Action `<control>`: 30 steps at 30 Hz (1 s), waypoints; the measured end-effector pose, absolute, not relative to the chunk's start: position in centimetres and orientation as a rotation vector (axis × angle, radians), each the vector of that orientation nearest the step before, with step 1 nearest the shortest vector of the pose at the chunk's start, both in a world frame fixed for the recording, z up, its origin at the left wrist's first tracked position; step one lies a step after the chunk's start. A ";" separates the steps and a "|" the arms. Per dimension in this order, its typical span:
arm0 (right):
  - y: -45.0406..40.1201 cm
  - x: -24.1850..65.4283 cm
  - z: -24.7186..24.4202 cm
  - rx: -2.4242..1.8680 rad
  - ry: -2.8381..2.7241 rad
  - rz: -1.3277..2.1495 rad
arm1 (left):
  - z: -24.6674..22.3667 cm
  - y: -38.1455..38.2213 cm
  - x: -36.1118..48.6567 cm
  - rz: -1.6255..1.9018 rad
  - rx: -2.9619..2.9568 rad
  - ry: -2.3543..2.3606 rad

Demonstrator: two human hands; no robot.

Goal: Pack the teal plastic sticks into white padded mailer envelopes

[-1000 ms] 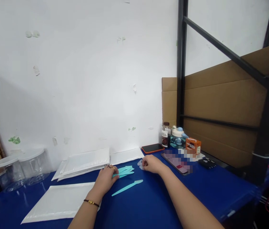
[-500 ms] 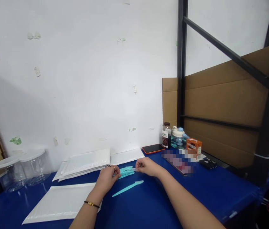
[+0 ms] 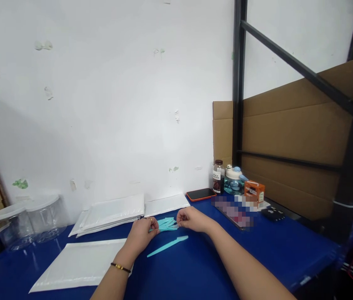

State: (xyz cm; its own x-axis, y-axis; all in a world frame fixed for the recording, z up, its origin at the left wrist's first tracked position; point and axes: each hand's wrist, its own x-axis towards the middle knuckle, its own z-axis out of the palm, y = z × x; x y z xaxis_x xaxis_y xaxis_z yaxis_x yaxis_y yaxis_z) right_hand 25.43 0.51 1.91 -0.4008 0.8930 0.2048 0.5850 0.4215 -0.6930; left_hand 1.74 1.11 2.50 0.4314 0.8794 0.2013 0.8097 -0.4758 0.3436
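Several turquoise plastic sticks [image 3: 166,223] lie in a loose bunch between my two hands on the blue table. My left hand [image 3: 146,229], with a ring on it and a dark bracelet at the wrist, pinches the left end of the bunch. At the right end, my right hand [image 3: 189,218] has its fingertips closed on a stick's tip. One separate turquoise stick [image 3: 167,246] lies slantwise nearer to me, touched by neither hand.
White padded envelopes [image 3: 113,211] are stacked behind my left hand, and a single envelope [image 3: 81,266] lies nearer. Clear jars [image 3: 46,218] stand far left. An orange-edged phone [image 3: 201,194], a dark bottle [image 3: 218,177] and an orange box [image 3: 254,193] are at the right.
My right hand has shifted very slightly left, toward the bunch. The sticks between my hands have spread a little, and the separate stick has stayed put.
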 end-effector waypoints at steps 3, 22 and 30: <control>0.4 25.4 2.1 -1.226 -2.102 0.724 | 2.5 1.1 1.8 0.525 2.470 1.475; 0.3 25.3 2.2 -1.117 -1.979 1.100 | 1.9 0.8 2.3 0.464 2.157 1.242; 2.3 29.8 2.4 -1.588 -1.864 0.282 | 1.9 0.8 2.1 0.493 2.490 1.539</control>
State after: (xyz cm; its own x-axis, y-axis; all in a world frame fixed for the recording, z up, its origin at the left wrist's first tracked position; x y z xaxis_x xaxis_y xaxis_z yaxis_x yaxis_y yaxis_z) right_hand 29.82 2.29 2.40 -0.0412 0.9386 0.3426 0.7956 0.2383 -0.5570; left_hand 2.05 0.80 1.91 0.4115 0.8920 0.1872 0.8347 -0.4513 0.3155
